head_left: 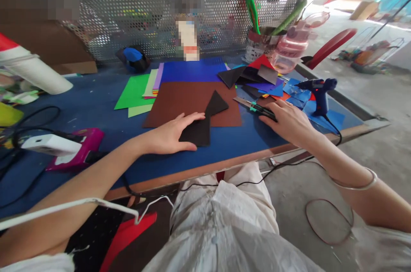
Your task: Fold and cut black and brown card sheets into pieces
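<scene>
My left hand (173, 135) lies with its fingers stretched out over a dark, nearly black sheet piece (204, 130) near the table's front edge. Part of that piece is hidden under the hand. A dark triangular piece (218, 104) lies just beyond it, on a brown sheet (180, 103). On the right, my right hand (289, 122) has its thumb and fingers around the black handle of a utility knife (261, 110). The knife's blade points left toward the triangle, and a teal part shows on its body.
A blue glue gun (319, 92) with a red light stands at the right among blue scraps (298, 92). Green sheets (133, 92) and a blue sheet (192, 71) lie behind. A pink bottle (290, 49), a magenta power strip (93, 145) and cables are around.
</scene>
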Tool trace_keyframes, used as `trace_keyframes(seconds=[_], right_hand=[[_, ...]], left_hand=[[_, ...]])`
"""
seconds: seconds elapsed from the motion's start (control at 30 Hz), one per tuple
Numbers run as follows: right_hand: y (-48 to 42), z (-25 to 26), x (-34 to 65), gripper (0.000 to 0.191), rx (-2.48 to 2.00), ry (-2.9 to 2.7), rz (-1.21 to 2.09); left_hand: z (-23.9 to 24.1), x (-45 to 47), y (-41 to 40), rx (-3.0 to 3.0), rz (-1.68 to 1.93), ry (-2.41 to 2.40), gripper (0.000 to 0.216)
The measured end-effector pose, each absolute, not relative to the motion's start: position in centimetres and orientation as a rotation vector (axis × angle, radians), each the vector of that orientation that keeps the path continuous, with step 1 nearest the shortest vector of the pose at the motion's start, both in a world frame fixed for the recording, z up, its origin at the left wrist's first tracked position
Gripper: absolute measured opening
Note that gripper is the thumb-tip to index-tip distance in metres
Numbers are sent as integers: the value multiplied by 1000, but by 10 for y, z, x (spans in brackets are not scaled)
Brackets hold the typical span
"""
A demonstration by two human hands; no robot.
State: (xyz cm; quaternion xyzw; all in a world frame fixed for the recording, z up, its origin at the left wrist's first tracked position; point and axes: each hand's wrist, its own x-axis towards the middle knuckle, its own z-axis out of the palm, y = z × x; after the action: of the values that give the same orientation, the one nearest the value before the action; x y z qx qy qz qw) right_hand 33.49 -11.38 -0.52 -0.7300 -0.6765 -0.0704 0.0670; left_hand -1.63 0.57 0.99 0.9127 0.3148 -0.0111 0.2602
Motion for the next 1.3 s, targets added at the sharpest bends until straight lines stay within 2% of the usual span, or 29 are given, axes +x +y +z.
trace_keyframes(seconds=[0.17, 0.4, 0.67, 0.8, 0.93, 1.13, 1.3], right_hand=[[-139, 1, 320, 36, -2040, -2003, -169], [-181, 5, 289, 23, -1869, -2099, -5], [-194, -4, 274, 37, -1906, -2127, -20], [-176, 2, 278, 39, -1973, -1987, -31], [-130, 12, 287, 26, -2015, -1968, 137], [-75, 20, 290, 42, -1883, -2269, 343], [-69, 24, 294, 36, -1971, -2281, 344]], left_hand=[[26, -25, 6, 2421, -283, 648, 94], [32, -25, 3, 2440, -337, 475, 82], [33, -26, -6, 2504, -104, 645, 71], [33, -28, -2, 2506, -45, 622, 67], [35, -30, -1, 2487, -100, 672, 70], [38, -41, 2, 2506, -143, 715, 70], [35, -48, 5, 2531, -105, 725, 71]])
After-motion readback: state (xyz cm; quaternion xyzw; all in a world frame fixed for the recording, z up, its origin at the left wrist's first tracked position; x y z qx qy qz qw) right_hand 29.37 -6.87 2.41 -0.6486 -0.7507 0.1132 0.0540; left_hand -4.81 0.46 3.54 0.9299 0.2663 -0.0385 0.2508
